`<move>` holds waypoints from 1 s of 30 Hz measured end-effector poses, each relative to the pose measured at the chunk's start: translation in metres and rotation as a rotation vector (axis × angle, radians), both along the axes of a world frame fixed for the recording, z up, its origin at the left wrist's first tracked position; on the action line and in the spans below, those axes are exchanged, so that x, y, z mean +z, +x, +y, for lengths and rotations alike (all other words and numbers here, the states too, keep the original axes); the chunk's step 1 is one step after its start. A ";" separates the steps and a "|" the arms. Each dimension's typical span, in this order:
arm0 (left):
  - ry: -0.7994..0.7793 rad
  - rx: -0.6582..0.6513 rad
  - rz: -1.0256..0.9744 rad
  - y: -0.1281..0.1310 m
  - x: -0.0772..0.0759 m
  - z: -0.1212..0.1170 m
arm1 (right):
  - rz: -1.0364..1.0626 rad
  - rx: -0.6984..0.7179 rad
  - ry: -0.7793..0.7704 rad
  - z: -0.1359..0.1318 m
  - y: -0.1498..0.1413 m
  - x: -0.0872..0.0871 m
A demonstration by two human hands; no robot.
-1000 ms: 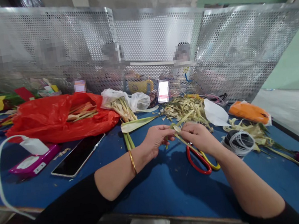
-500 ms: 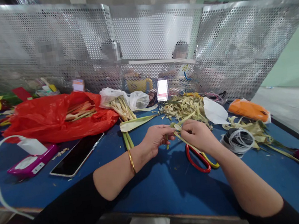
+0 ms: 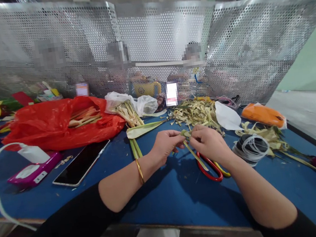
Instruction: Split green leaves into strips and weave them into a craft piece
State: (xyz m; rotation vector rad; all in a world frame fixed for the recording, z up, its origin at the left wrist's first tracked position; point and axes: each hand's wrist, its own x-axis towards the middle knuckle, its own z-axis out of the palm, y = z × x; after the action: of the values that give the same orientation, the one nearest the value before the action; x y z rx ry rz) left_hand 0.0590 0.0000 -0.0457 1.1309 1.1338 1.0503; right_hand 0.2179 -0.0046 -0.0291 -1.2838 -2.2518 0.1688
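Over the middle of the blue table, my left hand (image 3: pixel 166 145) pinches a pale green leaf strip (image 3: pixel 193 153) between thumb and fingers. My right hand (image 3: pixel 210 141) is closed on the same strip, just to the right, with fingertips close to those of the left. One end of the strip hangs down between the hands. Beneath my right hand lie scissors with red and yellow handles (image 3: pixel 210 176); their blades are hidden. Behind the hands is a heap of leaf scraps (image 3: pixel 194 113). A broad pale leaf (image 3: pixel 144 129) and green stalks (image 3: pixel 135 149) lie left of them.
On the left are a red plastic bag (image 3: pixel 40 126), a phone (image 3: pixel 81 164) and a purple power strip (image 3: pixel 33 170) with a white cable. To the right are a coil of white wire (image 3: pixel 251 149) and an orange packet (image 3: pixel 263 116). A perforated metal screen (image 3: pixel 159 27) stands behind.
The hands stay nearly in place, still on the leaf strip. A piece that pointed up to the right between them no longer shows, and the hanging end has swung slightly.
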 end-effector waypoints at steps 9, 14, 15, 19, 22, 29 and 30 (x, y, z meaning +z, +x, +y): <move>0.104 -0.028 0.105 0.000 0.001 -0.001 | 0.051 -0.034 -0.060 0.006 -0.001 -0.006; 0.135 -0.103 0.131 -0.002 0.000 -0.001 | 0.200 -0.137 -0.163 0.007 -0.002 -0.009; 0.140 -0.111 0.143 -0.002 0.000 -0.001 | 0.249 -0.145 -0.205 0.007 -0.002 -0.009; 0.135 -0.192 0.192 -0.001 -0.002 -0.003 | 0.356 -0.080 -0.275 0.008 0.000 -0.009; 0.128 -0.317 0.221 0.000 -0.004 -0.005 | 0.465 -0.020 -0.357 0.008 0.000 -0.009; 0.102 -0.587 0.188 -0.004 -0.005 -0.008 | 1.001 -0.112 -0.615 0.009 -0.001 -0.006; 0.091 -0.618 0.185 -0.004 -0.005 -0.009 | 1.083 -0.128 -0.618 0.010 -0.001 -0.005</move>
State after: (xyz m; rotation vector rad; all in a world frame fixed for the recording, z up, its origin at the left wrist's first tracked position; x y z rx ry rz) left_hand 0.0548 -0.0086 -0.0504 1.5459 0.7930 0.5248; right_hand 0.2172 0.0049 -0.0345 -1.1612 -1.1899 1.2473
